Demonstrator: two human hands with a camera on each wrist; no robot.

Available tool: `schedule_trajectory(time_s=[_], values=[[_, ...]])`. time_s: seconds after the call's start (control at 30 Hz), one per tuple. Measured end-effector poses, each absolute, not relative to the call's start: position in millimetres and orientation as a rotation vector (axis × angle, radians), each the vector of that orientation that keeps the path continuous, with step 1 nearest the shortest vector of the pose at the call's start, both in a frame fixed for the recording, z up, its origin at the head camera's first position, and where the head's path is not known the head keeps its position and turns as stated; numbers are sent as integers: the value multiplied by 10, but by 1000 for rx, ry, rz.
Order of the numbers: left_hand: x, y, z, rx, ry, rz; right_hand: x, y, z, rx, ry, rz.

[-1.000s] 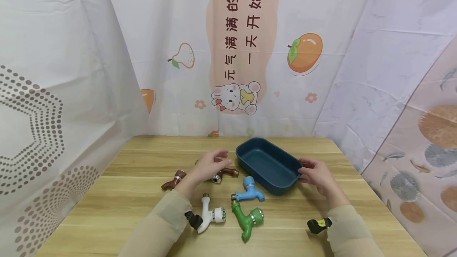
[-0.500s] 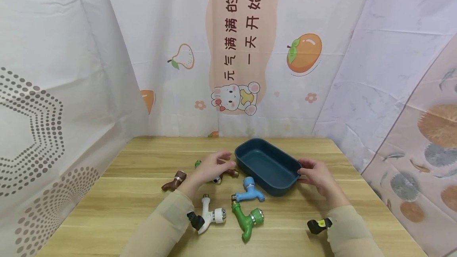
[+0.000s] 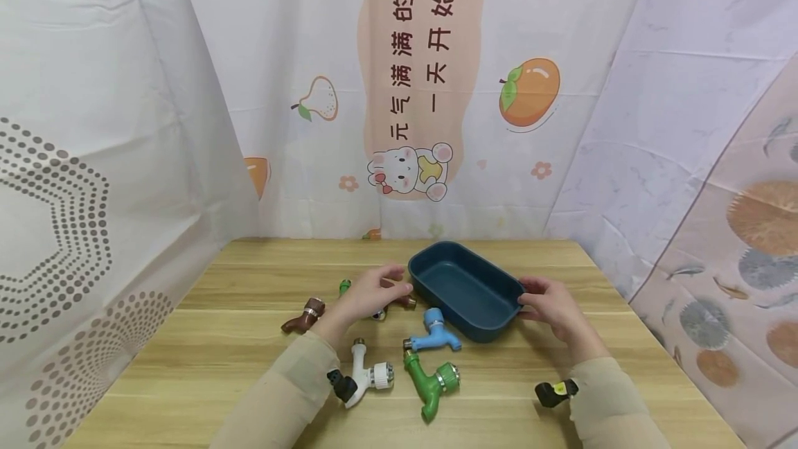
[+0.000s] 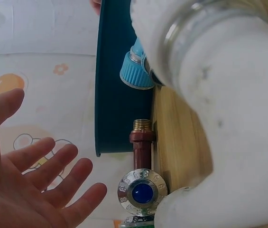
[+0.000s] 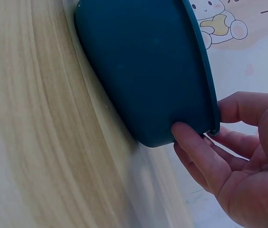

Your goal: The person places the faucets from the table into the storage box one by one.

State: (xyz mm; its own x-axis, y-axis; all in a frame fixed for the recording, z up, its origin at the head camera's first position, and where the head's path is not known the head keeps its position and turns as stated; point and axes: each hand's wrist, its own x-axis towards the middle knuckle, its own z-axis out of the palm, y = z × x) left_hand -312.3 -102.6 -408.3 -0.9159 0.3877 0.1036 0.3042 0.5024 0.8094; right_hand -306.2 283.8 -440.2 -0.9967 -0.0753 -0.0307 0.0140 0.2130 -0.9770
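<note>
My right hand [image 3: 551, 303] grips the right end of a dark teal basin [image 3: 480, 296]; in the right wrist view its fingers [image 5: 202, 154] lie against the outer wall and around the rim. My left hand [image 3: 368, 293] hovers by the basin's left end with relaxed, spread fingers [image 4: 77, 178] holding nothing. Beneath it, partly hidden, lie a dark red tap [image 4: 143, 156] with a blue-centred metal knob and a green-topped piece [image 3: 345, 287]. A blue tap [image 3: 435, 335] rests just in front of the basin.
Nearer on the wooden table [image 3: 499, 407] lie a white tap [image 3: 361, 376] and a green tap [image 3: 430, 383]. To the left is a brown tap [image 3: 305, 316]. A printed curtain [image 3: 312, 179] hangs behind the table's far edge.
My left hand has shifted slightly right toward the basin, uncovering the green-topped piece behind the wrist. The right hand has stayed at the basin's right end.
</note>
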Motion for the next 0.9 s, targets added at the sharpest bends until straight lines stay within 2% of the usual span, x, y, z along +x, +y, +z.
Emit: schedule_trajectory(time_s=[0.9], values=[[-3036,-1243,-3960,585,2792,1342,-3067,2846,-4397,-54,2393,-1914]])
